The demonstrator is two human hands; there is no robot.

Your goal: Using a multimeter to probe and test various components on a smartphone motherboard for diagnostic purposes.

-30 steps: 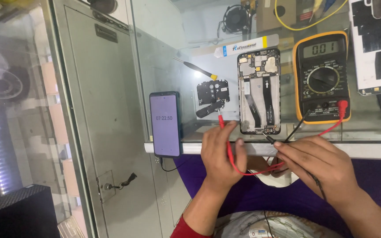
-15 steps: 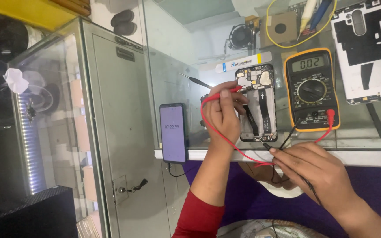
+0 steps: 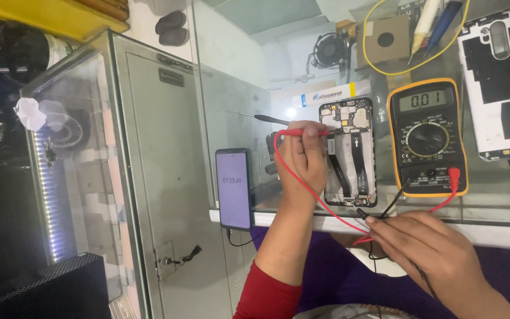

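Glass formed the tabletop, with a metal cabinet standing to its left. On the glass lay an opened phone, its board bare, and just right of it a yellow multimeter. The left hand had its fingers closed around a red probe, tip at the phone's upper edge. The right hand, at the near edge, pinched a black probe between its fingers. A lit phone leaned at the tabletop's left end, and a white back cover lay right of the multimeter.
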